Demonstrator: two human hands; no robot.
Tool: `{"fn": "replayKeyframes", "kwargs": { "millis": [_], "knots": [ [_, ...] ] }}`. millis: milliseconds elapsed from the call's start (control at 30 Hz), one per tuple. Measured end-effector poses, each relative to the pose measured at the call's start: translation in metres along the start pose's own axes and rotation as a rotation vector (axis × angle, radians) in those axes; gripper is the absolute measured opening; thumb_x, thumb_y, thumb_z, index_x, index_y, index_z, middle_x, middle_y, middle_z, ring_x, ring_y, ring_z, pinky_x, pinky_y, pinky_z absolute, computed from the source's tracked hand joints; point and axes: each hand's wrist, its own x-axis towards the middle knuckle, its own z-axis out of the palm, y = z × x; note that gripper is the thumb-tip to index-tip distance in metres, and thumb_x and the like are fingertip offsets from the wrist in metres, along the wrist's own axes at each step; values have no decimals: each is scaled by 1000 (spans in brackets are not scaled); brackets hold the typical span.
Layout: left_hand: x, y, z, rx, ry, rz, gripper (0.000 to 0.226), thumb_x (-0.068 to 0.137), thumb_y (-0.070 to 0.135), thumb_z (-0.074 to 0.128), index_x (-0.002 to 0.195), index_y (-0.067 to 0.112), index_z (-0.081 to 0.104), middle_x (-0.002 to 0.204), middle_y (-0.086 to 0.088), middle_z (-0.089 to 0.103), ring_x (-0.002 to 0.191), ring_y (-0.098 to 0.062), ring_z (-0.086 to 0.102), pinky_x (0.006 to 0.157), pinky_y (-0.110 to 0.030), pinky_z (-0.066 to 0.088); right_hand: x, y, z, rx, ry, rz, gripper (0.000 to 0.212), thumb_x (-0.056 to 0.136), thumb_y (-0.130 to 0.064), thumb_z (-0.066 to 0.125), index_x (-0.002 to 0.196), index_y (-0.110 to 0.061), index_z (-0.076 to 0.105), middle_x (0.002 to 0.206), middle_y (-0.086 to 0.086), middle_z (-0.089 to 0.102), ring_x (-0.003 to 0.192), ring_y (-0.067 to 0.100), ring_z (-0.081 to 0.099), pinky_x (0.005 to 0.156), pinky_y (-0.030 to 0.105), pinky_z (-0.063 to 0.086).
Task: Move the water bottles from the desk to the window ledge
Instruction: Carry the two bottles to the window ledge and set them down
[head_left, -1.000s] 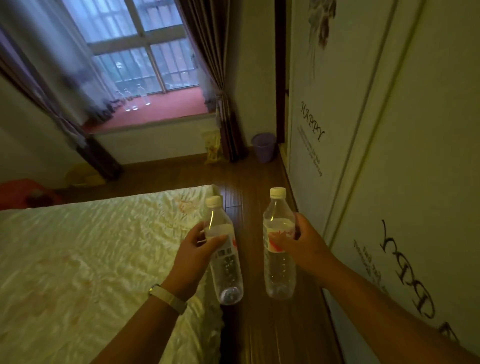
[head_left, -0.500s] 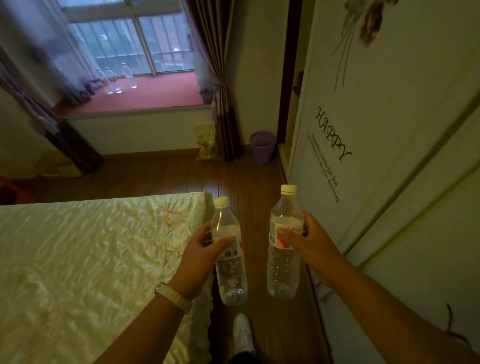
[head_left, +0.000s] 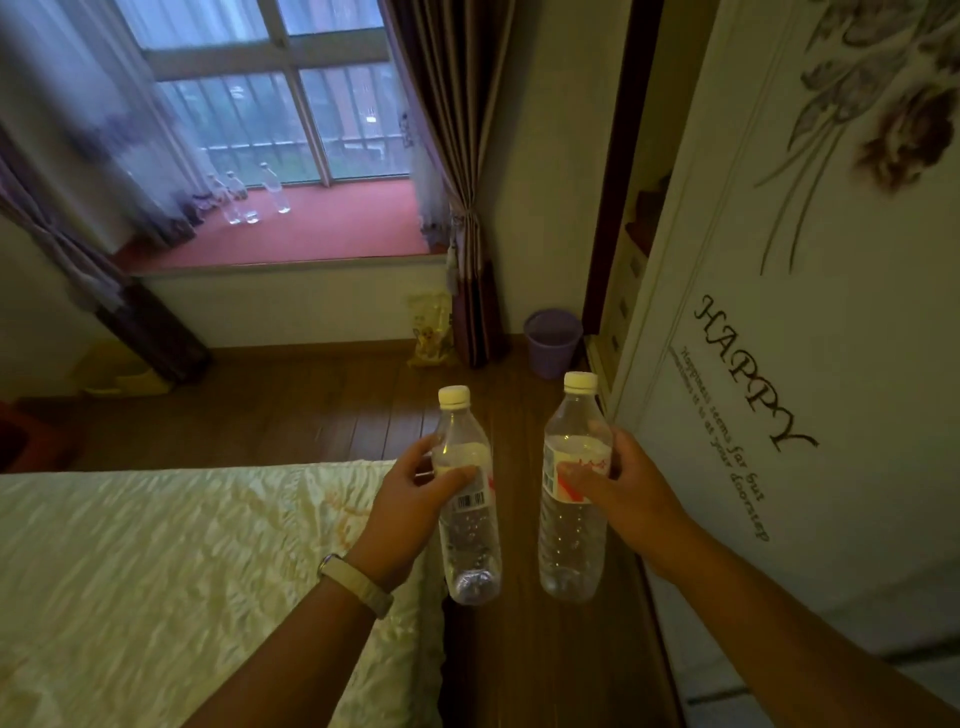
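I hold two clear water bottles upright in front of me, both with pale caps. My left hand (head_left: 410, 499) grips the left bottle (head_left: 467, 551) around its label. My right hand (head_left: 623, 493) grips the right bottle (head_left: 571, 545), whose label is white and red. Far ahead is the red window ledge (head_left: 337, 228), and three bottles (head_left: 249, 197) stand on it near the left curtain. The desk is out of view.
A bed with a pale quilt (head_left: 182, 571) fills the lower left. A white wardrobe (head_left: 805, 364) lines the right side. Between them runs a strip of wooden floor (head_left: 519, 649). A purple bin (head_left: 552, 343) and a yellow bag (head_left: 428, 332) stand below the right curtain (head_left: 457, 156).
The window ledge, bin and wardrobe have come closer and larger in view. Both hands keep the same grip on the bottles, held at about the same height.
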Motion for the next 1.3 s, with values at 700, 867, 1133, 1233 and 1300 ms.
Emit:
{"fn": "replayKeyframes", "kwargs": {
  "millis": [700, 867, 1133, 1233, 1300],
  "knots": [
    [247, 72, 37, -98, 282, 4, 33, 87, 12, 69, 116, 27, 63, 109, -8, 72, 100, -28, 71, 84, -45, 58, 325, -59, -22, 3, -305, -7, 48, 87, -20, 73, 127, -31, 48, 106, -8, 65, 93, 7, 65, 69, 24, 54],
    [290, 82, 29, -114, 327, 0, 34, 86, 15, 70, 116, 27, 63, 112, -11, 71, 103, -32, 69, 89, -53, 56, 370, -73, -20, -12, -347, 4, 47, 87, -21, 72, 122, -37, 45, 105, -9, 64, 90, 6, 65, 67, 23, 53],
    [380, 74, -12, -161, 331, -41, 55, 75, 26, 77, 126, 20, 58, 116, -15, 68, 105, -34, 68, 92, -55, 55, 471, -87, 22, -35, -351, 27, 59, 87, -22, 72, 138, -30, 43, 111, -6, 64, 96, 12, 66, 70, 30, 55],
    [427, 76, -37, -190, 325, -39, 53, 76, 27, 78, 125, 22, 58, 116, -14, 67, 105, -32, 68, 91, -53, 55, 517, -97, 49, -50, -354, 20, 55, 88, -20, 71, 133, -33, 43, 106, -10, 63, 91, 6, 65, 64, 22, 53],
    [460, 84, -59, -229, 312, -22, 51, 78, 28, 76, 125, 23, 58, 118, -14, 66, 104, -32, 68, 89, -50, 56, 546, -108, 69, -70, -364, 15, 55, 89, -21, 71, 133, -34, 42, 103, -13, 61, 88, 5, 65, 59, 18, 53]
  ]
}}
